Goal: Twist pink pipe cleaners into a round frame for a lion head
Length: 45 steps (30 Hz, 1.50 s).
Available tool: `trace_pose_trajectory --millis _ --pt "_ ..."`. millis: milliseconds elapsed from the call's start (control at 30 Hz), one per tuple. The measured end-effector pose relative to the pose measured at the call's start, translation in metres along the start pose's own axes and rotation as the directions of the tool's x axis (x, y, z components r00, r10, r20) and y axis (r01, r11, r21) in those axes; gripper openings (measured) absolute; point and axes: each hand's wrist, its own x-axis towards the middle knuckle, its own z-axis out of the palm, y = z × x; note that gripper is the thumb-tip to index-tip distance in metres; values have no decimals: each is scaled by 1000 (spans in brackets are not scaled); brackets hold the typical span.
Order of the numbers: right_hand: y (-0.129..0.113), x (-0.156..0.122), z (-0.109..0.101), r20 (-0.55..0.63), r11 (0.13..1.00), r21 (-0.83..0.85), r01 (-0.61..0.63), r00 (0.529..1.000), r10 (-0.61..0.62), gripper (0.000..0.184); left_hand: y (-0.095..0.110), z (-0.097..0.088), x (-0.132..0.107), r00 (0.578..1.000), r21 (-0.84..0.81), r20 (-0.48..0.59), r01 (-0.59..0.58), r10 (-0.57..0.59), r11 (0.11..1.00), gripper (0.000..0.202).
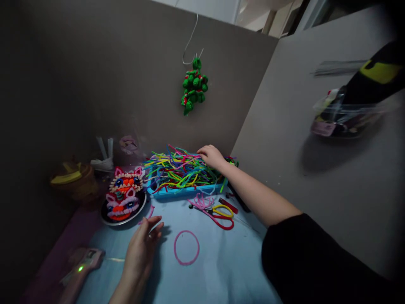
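My right hand (211, 156) reaches forward into a blue tray (186, 192) heaped with pipe cleaners (177, 169) of many colours; its fingers curl down into the pile, and what they grip is hidden. My left hand (142, 245) rests on the light blue table cover (221, 261) with its fingers stretched out and holding nothing. A short pink pipe cleaner piece (150, 211) lies just beyond its fingertips. A pink pipe cleaner ring (186, 247) lies flat on the cover to the right of that hand.
A pipe cleaner lion head (124, 195) sits on a dark plate at left. Red and yellow scissors (221, 213) and pink loops lie before the tray. A glue gun (82, 264) with a green light lies at lower left. A green figure (193, 86) hangs on the partition.
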Motion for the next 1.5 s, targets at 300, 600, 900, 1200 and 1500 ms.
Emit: trace_pose_trajectory --millis 300,600,900,1200,1500 --pt "-37 40 49 187 991 -6 -131 974 130 45 -6 -6 13 997 13 -8 71 -71 997 17" --pt "-6 10 59 487 989 98 -108 872 47 82 -1 -3 2 995 13 57 81 -82 997 15" --pt "-8 20 74 298 972 -10 -234 927 226 50 -2 -5 7 985 -54 -17 168 -169 984 17" --pt "20 72 4 256 971 109 -211 950 178 34 3 -4 5 970 -113 14 241 -241 964 17" --pt "17 78 -13 101 988 132 -82 992 69 38 3 -1 4 965 -136 11 263 -264 955 20"
